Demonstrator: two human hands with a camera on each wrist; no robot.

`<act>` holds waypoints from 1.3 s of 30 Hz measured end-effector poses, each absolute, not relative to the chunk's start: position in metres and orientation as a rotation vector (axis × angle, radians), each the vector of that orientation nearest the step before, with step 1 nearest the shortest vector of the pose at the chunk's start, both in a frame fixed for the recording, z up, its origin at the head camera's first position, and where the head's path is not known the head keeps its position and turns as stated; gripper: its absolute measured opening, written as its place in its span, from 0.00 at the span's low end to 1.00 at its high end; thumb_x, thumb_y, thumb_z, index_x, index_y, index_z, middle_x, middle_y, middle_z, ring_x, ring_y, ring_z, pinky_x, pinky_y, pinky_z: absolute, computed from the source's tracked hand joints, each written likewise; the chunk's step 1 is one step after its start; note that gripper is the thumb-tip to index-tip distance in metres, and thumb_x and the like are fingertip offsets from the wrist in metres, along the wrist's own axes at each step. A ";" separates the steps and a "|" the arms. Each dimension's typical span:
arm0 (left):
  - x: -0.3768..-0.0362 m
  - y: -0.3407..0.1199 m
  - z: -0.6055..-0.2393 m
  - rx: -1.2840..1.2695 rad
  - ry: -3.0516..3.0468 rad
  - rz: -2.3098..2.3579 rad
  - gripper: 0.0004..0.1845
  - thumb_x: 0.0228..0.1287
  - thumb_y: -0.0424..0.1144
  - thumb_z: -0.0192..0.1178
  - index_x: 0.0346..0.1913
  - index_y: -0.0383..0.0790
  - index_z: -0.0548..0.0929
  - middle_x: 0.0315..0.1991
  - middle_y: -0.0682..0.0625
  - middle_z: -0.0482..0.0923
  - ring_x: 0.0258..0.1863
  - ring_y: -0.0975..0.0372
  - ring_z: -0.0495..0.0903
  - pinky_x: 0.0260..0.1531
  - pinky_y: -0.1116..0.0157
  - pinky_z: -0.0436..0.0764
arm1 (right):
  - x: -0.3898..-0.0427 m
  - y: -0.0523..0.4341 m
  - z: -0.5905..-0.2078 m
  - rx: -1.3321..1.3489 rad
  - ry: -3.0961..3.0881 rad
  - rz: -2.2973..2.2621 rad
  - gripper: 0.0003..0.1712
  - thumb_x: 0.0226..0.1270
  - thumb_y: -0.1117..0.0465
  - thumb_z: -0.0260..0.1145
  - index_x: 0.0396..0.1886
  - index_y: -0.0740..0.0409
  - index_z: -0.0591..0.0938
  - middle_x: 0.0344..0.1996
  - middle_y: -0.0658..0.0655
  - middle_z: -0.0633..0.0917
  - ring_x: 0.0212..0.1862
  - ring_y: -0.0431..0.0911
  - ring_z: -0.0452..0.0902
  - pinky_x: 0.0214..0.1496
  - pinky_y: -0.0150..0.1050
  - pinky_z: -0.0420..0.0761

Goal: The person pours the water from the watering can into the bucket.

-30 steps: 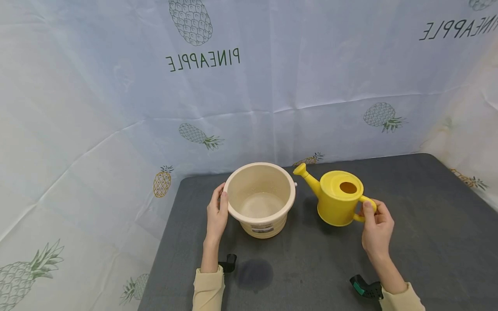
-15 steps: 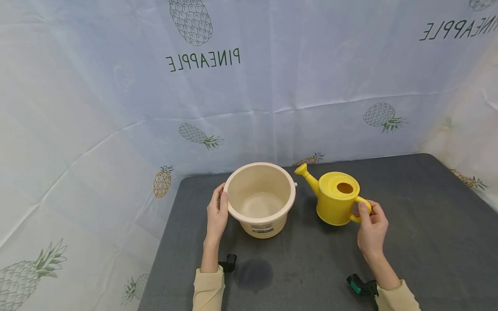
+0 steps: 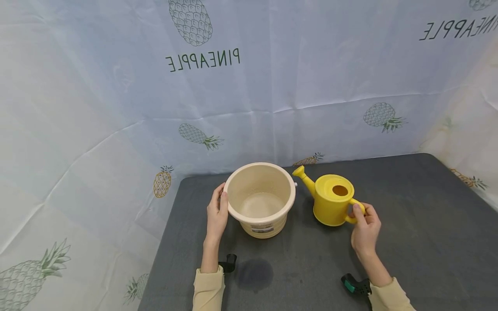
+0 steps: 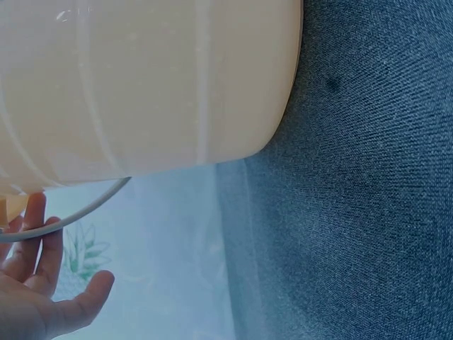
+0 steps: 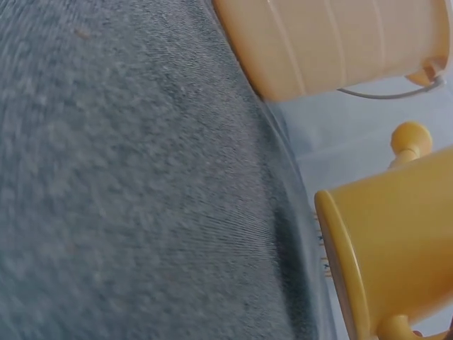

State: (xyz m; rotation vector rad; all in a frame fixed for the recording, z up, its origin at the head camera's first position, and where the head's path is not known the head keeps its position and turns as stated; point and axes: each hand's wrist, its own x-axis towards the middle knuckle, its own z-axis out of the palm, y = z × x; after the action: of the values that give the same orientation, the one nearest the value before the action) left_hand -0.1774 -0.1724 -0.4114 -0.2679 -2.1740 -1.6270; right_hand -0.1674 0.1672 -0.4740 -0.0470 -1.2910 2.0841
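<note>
A cream bucket (image 3: 260, 206) stands upright on the dark table. My left hand (image 3: 216, 218) rests against the left side of its rim. In the left wrist view, the fingers (image 4: 48, 258) touch the bucket below the rim, beside the thin wire handle (image 4: 78, 214); the little finger stands free. My right hand (image 3: 365, 229) grips the loop handle of a yellow watering can (image 3: 330, 207). The can's spout (image 3: 304, 179) points left, close to the bucket's right side. In the right wrist view, the can's base hangs just above the table.
The dark cloth-covered table (image 3: 303, 268) has a round damp-looking patch (image 3: 254, 274) in front of the bucket. A white curtain (image 3: 249, 95) with pineapple prints hangs along the table's back and sides. Black wrist straps (image 3: 355, 284) sit on both wrists.
My right hand has carried the watering can slightly left, closer to the bucket. The bucket and my left hand have stayed put.
</note>
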 end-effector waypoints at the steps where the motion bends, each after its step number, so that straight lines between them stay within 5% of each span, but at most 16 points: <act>1: -0.177 -0.172 -0.411 -0.267 -2.175 -1.626 0.20 0.73 0.33 0.43 0.63 0.27 0.66 0.57 0.33 0.70 0.52 0.42 0.73 0.46 0.48 0.74 | -0.168 0.167 -0.475 -0.056 -1.293 2.084 0.06 0.66 0.71 0.58 0.29 0.71 0.74 0.20 0.58 0.71 0.24 0.44 0.68 0.27 0.30 0.73; 18: -0.178 -0.173 -0.412 -0.279 -2.179 -1.613 0.20 0.73 0.33 0.43 0.63 0.27 0.66 0.56 0.32 0.71 0.49 0.41 0.75 0.41 0.57 0.78 | -0.172 0.162 -0.489 -0.129 -1.228 2.128 0.09 0.65 0.72 0.58 0.24 0.64 0.74 0.19 0.58 0.71 0.24 0.43 0.68 0.29 0.30 0.73; 29: -0.177 -0.172 -0.411 -0.285 -2.173 -1.629 0.20 0.74 0.33 0.43 0.63 0.26 0.66 0.56 0.31 0.70 0.51 0.40 0.74 0.43 0.47 0.75 | -0.174 0.159 -0.491 -0.150 -1.222 2.130 0.11 0.66 0.71 0.58 0.23 0.63 0.73 0.20 0.58 0.71 0.26 0.47 0.67 0.31 0.32 0.72; 39: -0.177 -0.172 -0.412 -0.290 -2.174 -1.627 0.20 0.73 0.32 0.42 0.63 0.26 0.65 0.56 0.32 0.70 0.50 0.41 0.74 0.42 0.52 0.77 | -0.174 0.157 -0.494 -0.126 -1.164 2.155 0.11 0.65 0.72 0.57 0.22 0.62 0.73 0.20 0.58 0.71 0.25 0.46 0.67 0.32 0.32 0.72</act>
State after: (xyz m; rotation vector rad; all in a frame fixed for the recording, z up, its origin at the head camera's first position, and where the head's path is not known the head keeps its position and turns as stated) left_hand -0.1765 -0.1725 -0.4116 -0.2897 -2.1739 -1.6267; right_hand -0.1743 0.1568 -0.4936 -0.1263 -1.1641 2.1550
